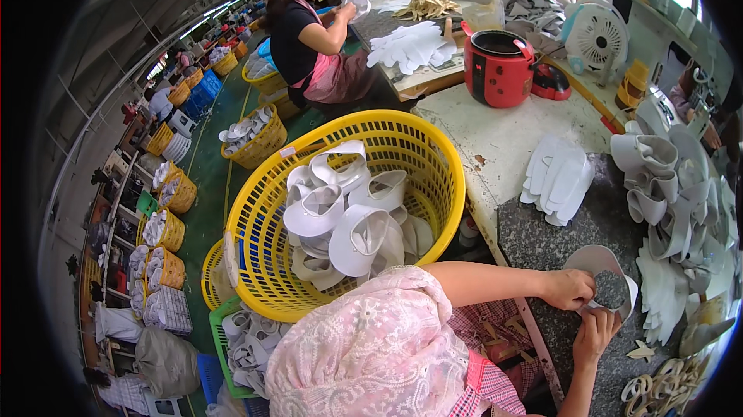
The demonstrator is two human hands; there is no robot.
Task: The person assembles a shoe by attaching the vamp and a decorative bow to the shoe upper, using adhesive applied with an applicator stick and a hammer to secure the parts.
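Observation:
My left hand is closed on the edge of a curved white shoe upper above the dark speckled work surface. Just below it, my right hand pinches the same upper near its lower end. The piece forms an open loop, with the dark surface showing through the middle. Flat white cut pieces lie stacked beyond my hands. To the right are a pile of curled white uppers and more flat pieces. Small beige strips are heaped near the lower right.
A big yellow basket of white uppers stands at my left, with a green crate below it. A red cooker and a white fan are farther back. A co-worker in black sits across, holding a white piece.

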